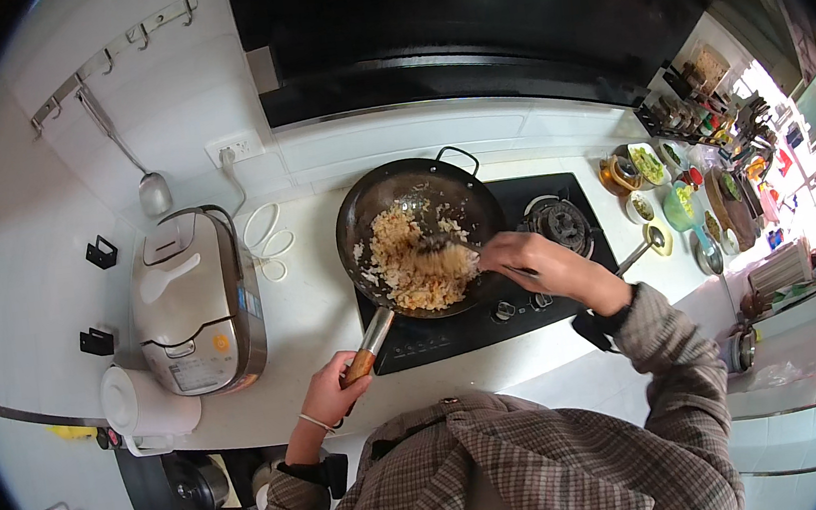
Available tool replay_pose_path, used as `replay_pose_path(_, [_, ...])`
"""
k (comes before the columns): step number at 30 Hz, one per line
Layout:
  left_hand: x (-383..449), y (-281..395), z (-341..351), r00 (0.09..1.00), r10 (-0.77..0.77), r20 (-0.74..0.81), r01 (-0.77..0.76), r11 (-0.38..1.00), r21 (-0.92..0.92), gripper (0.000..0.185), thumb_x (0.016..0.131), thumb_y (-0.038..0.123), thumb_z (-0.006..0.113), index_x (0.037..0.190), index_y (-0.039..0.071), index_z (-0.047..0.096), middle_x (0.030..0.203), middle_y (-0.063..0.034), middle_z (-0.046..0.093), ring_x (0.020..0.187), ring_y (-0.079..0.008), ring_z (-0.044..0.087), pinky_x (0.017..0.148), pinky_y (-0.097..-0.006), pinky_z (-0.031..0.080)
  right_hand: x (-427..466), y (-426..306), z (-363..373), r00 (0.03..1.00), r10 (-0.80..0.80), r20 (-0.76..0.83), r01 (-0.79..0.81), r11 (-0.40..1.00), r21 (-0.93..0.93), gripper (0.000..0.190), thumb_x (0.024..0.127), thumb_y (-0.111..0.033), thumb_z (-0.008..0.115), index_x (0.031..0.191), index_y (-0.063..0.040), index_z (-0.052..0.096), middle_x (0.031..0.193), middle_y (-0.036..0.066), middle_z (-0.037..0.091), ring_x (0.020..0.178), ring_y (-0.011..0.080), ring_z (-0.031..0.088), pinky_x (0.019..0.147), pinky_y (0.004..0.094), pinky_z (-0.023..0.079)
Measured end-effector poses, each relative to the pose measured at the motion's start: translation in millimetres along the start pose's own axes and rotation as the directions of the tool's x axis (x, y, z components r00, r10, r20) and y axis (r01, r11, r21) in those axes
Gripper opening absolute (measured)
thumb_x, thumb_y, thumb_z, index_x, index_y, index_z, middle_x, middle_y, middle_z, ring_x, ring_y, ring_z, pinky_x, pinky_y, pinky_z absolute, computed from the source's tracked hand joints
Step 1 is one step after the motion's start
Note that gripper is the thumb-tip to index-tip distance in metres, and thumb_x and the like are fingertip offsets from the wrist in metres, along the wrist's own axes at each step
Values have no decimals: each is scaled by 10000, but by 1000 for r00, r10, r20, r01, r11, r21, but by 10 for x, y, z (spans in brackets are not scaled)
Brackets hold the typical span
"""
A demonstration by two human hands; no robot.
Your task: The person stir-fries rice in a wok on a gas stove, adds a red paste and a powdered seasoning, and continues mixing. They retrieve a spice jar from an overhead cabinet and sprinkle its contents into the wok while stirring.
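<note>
A dark wok [377,183] sits over the left side of the black gas hob [418,344]. My left hand [332,393] grips its handle [366,350], which is metal with a wooden end. Inside the wok lies a heap of fried rice [395,245] with bits of egg. My right hand [529,260] is closed around the handle of a spatula [437,244]. Its head is blurred and sits in the rice, with some grains on it. My right hand hangs over the wok's right rim.
A rice cooker [190,295] and a white jug [146,406] stand left. Beyond the bare right burner [559,222] are a ladle [641,247], a glass pot [619,174], a green bowl [682,205] and several small dishes. A turner [153,193] hangs on the wall.
</note>
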State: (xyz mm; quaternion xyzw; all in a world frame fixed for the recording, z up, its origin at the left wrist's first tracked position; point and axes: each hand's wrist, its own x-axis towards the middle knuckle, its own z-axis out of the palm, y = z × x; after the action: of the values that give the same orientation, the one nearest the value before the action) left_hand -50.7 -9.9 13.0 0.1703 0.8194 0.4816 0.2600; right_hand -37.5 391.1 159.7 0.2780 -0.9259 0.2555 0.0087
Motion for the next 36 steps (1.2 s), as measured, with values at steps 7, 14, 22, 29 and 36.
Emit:
replay_pose_path(7, [-3, -26, 22, 1000, 4, -17, -5, 1000, -25, 427, 886, 236, 788, 1226, 61, 598, 877, -113, 705, 736, -195, 690, 696, -331, 546, -242, -504, -169, 978, -17, 206, 8, 999, 46, 291, 831, 82, 665, 1118, 35, 686, 1125, 202, 688, 1067, 388, 673, 902, 422, 583])
replay_pose_path(14, [1, -30, 11, 997, -76, 23, 77, 996, -42, 417, 897, 162, 783, 1254, 59, 594, 828, -51, 670, 676, -116, 637, 607, -282, 513, 116, 326, 57, 987, 8, -163, -22, 996, -87, 187, 895, 20, 661, 1080, 33, 685, 1046, 196, 691, 985, 383, 680, 842, 408, 576])
replay_pose_path(22, [-17, -32, 25, 999, -4, -41, 2, 999, -50, 418, 888, 207, 785, 1237, 63, 604, 847, -81, 697, 710, -151, 674, 652, -309, 536, 144, 471, -84, 995, 103, 15, -101, 988, -119, 242, 895, 22, 661, 1137, 21, 667, 1119, 178, 673, 1024, 378, 668, 871, 401, 563])
replay_pose_path(29, [-3, -94, 54, 998, 5, -64, -7, 999, -34, 445, 869, 246, 795, 1232, 61, 617, 919, -119, 724, 794, -219, 713, 744, -344, 562, -175, -45, -779, 955, -4, 297, 15, 999, -34, 235, 852, 13, 666, 1082, -1, 715, 1145, 170, 689, 1046, 361, 683, 890, 424, 562])
replay_pose_path(36, [-4, -73, 53, 998, 38, -57, -39, 999, -23, 456, 873, 248, 798, 1244, 60, 611, 916, -121, 722, 781, -212, 710, 737, -340, 560, 101, 111, -296, 930, 19, 368, 38, 989, -146, 316, 829, 29, 645, 1141, 1, 689, 1191, 164, 670, 1089, 355, 668, 925, 395, 557])
